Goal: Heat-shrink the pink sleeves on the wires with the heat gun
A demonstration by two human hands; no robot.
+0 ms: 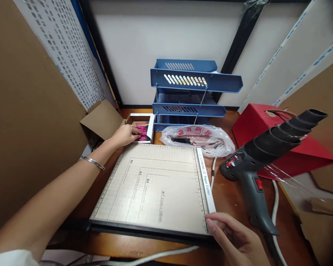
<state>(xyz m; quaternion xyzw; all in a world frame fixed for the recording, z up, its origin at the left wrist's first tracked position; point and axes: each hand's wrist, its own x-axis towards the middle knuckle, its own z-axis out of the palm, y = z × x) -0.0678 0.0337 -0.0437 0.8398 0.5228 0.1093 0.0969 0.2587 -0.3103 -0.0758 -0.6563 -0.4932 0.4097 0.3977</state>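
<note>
My left hand (127, 134) reaches into a small white-edged cardboard box (151, 129) at the back left. Its fingers are closed on the thin pink-and-black sticks (142, 132) that fill the box; how many it grips is hidden. In front of the box lies a paper cutter (155, 188), its pale board printed with grid lines and paper sizes. At the cutter's front right corner is my right hand (233, 236), thumb and index finger brought together. Whatever is between those fingertips, if anything, is too small to make out.
A clear plastic bag (224, 142) holding dark thin pieces lies behind the cutter, before blue stacked trays (197, 80). To the right stand a grey heat gun (255, 166) and a red box (249, 120). White cables cross the wooden table (122, 245).
</note>
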